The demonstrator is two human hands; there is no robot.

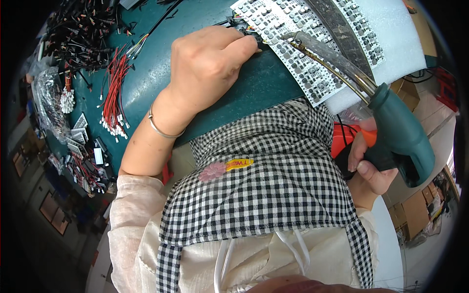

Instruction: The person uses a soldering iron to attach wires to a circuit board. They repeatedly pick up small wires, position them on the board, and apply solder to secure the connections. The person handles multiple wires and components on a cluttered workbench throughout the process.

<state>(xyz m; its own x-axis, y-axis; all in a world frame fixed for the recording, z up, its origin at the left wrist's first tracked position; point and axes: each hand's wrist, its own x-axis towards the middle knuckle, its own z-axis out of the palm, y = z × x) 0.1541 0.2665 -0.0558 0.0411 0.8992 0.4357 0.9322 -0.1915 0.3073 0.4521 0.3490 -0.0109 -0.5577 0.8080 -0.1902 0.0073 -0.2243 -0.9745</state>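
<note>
My left hand (210, 66) is closed at the left edge of a white circuit board panel (312, 80) filled with small components. It pinches a black cable (251, 34) with thin coloured wires; the fingertips are partly hidden behind the hand. My right hand (364, 156) is wrapped round the grip of a green soldering gun (400, 132) with an orange trigger. The gun's metal tip and thin feed tube reach over the panel, with the tip close to the left hand's cable. A dark curved strip (342, 36) lies across the panel.
White foam (400, 44) lies under the panel on the green table mat (249, 90). At the left are a heap of black cables (80, 36), red wires with white connectors (114, 90), clear plastic bags (49, 105) and small boards (77, 134). Cardboard boxes (415, 210) stand lower right.
</note>
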